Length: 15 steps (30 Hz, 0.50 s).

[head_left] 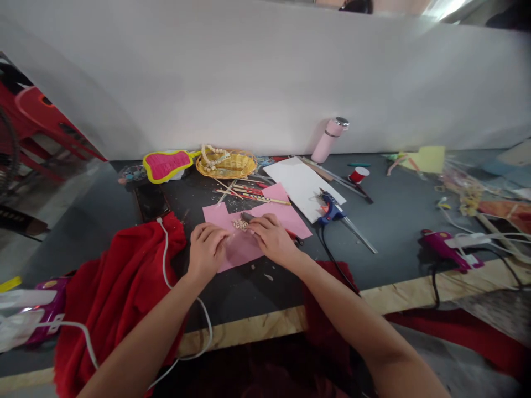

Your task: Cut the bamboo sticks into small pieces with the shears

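Note:
A sheet of pink paper (243,255) lies on the dark tabletop between my hands, bearing a small heap of pale, bead-like bits (239,223). My left hand (207,247) rests at the sheet's left side, fingers curled in and lowered onto it; anything in them is hidden. Over the sheet's right part, my right hand (272,235) has its fingers closed beside the heap. A dark, flat tool tip (248,216) sticks out past those fingers. Red handles (292,235) show behind the right hand; whether they belong to the same tool, I cannot tell.
Behind the paper lie thin sticks (253,194) and a wicker basket (236,166). A blue glue gun (331,210) lies on white board (305,182), its cord trailing near my right forearm. Red cloth (124,271) and a white cable (166,251) are left; a pink bottle (328,141) stands behind.

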### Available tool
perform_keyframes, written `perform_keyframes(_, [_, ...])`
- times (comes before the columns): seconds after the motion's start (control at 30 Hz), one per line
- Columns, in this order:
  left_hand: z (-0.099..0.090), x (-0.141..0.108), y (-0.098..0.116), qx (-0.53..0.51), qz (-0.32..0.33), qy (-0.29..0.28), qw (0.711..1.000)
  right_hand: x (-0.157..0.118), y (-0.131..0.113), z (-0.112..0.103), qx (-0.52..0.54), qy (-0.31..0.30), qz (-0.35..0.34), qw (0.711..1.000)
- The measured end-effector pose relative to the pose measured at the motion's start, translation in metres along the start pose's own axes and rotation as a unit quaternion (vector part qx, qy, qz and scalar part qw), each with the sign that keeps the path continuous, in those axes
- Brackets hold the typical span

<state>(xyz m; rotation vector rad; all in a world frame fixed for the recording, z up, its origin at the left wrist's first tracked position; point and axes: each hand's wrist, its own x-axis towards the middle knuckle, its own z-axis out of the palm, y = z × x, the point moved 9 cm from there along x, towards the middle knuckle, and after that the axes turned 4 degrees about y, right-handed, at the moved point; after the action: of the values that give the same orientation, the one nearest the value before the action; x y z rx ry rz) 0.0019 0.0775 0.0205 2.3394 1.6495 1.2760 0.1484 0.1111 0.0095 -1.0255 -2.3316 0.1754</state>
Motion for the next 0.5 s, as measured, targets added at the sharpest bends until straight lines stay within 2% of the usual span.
perform_keyframes(0.13, [-0.005,0.001,-0.011,0.001,-0.024,0.016,1.000,0.013,0.000,0.020,-0.052,-0.054,0.008,0.997])
perform_keyframes(0.27, [-0.003,0.001,-0.014,0.004,-0.030,0.019,0.999,0.019,0.006,0.031,-0.098,-0.066,0.023,0.993])
perform_keyframes(0.5, [-0.002,0.000,-0.007,-0.007,-0.004,0.008,1.000,0.026,0.001,0.036,-0.177,-0.068,-0.036,0.981])
